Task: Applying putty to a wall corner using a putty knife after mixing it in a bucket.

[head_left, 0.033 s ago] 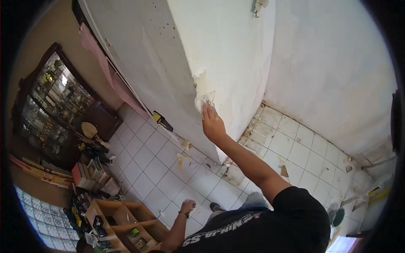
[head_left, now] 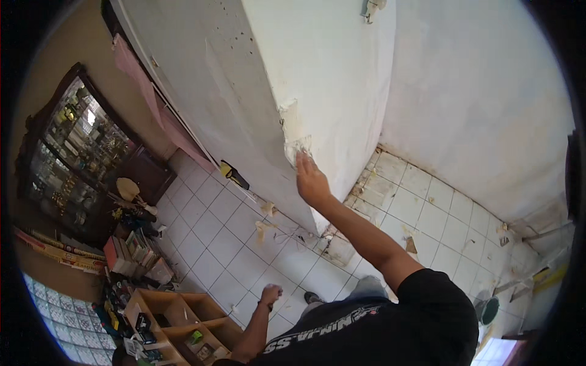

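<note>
My right hand (head_left: 312, 182) reaches out to the outer corner of a white wall (head_left: 329, 79). Its fingers point up and press together at the lower end of a chipped, peeling patch (head_left: 292, 122). A pale, thin, flat piece (head_left: 299, 145) shows at the fingertips; whether it is a blade or loose paint I cannot make out. My left hand (head_left: 271, 294) hangs low over the floor, fingers curled into a loose fist, with a dark band at the wrist. Anything inside that fist is hidden.
Flakes and cables (head_left: 292, 236) litter the white tiled floor (head_left: 244, 244). A yellow-and-black tool (head_left: 235, 175) is by the wall's base. A wooden shelf unit (head_left: 177, 317) stands lower left, a glass-fronted cabinet (head_left: 79, 140) farther left, a dark bucket (head_left: 487, 311) lower right.
My right hand has shifted slightly right and down along the patch. The pale piece at its fingertips has changed outline a little. My left hand is nearly still.
</note>
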Demonstrator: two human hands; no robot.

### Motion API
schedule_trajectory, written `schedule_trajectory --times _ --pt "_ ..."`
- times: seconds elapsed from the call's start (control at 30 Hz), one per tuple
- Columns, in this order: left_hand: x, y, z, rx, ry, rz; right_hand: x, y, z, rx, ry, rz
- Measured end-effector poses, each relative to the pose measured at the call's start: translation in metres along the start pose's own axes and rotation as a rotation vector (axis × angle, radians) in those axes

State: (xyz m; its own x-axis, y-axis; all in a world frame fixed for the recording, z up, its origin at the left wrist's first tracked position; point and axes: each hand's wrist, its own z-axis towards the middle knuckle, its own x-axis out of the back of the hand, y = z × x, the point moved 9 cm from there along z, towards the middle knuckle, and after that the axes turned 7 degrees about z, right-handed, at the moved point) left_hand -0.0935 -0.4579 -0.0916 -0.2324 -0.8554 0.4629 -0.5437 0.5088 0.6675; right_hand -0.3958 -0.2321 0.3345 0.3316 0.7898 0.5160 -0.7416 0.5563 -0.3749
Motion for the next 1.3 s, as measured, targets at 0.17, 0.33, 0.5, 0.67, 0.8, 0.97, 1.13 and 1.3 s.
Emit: schedule_trajectory --times 0.17,0.33,0.5,0.67,0.8,0.97,1.13,1.3 --pt "0.035 0.104 0.02 0.056 0.106 -0.44 0.082 0.025 0.024 -0.061 0.231 0.078" --pt "0.004 0.112 0.001 0.072 0.087 -0.503 0.087 -0.034 0.105 0.212 0.145 -0.093" --pt "-0.05 0.09 -0.006 0.095 0.027 -0.5 0.045 -0.011 0.064 0.251 0.139 -0.118" --pt "-0.111 0.053 -0.029 0.24 0.022 -0.75 0.017 0.008 0.014 0.233 -0.017 -0.103" --pt "-0.124 0.066 -0.026 0.244 0.08 -0.807 0.005 0.054 -0.031 -0.113 -0.141 0.17" --pt "-0.129 0.087 -0.038 0.262 0.114 -0.809 -0.064 0.083 -0.127 -1.148 -0.184 1.396" --pt "-0.122 0.076 -0.051 0.304 0.144 -0.791 -0.098 0.027 -0.115 -1.49 0.368 2.23" --pt "-0.115 0.065 -0.062 0.362 0.135 -0.783 -0.107 0.013 -0.121 -1.568 0.402 2.155"
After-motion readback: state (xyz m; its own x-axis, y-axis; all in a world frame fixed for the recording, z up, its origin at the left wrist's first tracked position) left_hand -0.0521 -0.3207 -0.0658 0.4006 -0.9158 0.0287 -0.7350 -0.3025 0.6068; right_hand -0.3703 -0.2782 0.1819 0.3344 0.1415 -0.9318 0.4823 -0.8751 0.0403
